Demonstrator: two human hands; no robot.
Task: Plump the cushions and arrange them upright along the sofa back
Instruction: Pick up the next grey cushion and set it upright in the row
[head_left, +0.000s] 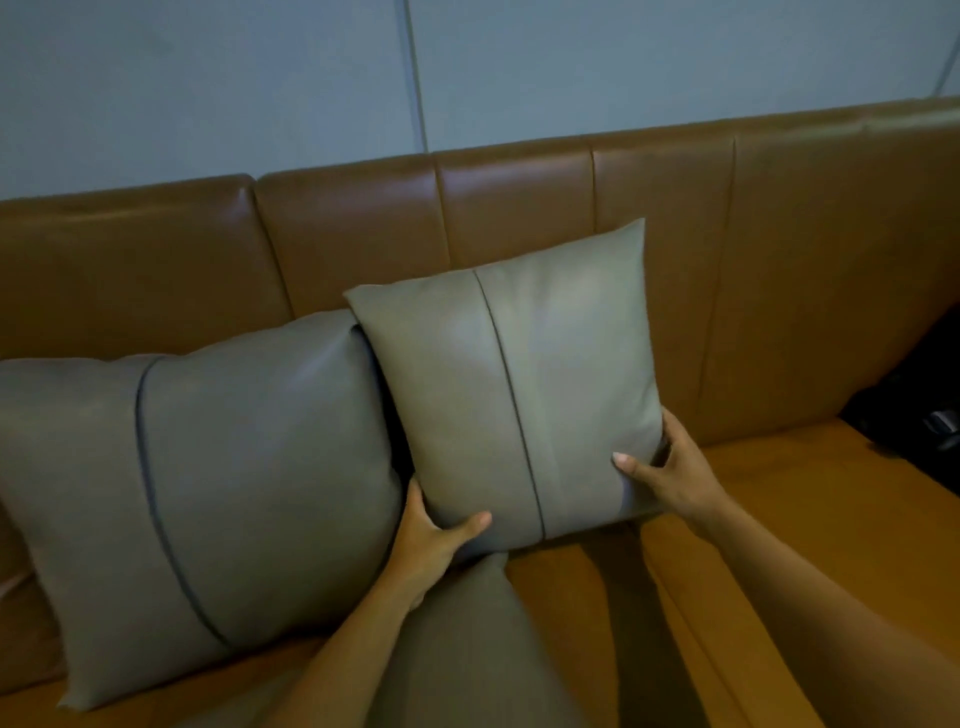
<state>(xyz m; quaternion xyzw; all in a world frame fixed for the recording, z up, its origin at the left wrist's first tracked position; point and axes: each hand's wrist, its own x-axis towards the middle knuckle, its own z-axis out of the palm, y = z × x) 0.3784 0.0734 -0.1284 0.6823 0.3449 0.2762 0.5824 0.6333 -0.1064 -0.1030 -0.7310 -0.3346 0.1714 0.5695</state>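
Observation:
A grey-green leather cushion (519, 384) with a dark centre seam stands upright against the brown sofa back (343, 228). My left hand (431, 540) grips its lower left corner, thumb on the front. My right hand (670, 467) grips its lower right corner. A second, larger-looking grey cushion (234, 493) leans upright to its left, touching it. A third grey cushion (467, 639) lies flat on the seat under my left forearm, partly hidden.
The orange-brown sofa seat (779, 519) stretches to the right. A black bag (919, 410) sits at the far right against the sofa back. A grey panelled wall (260, 78) rises behind the sofa.

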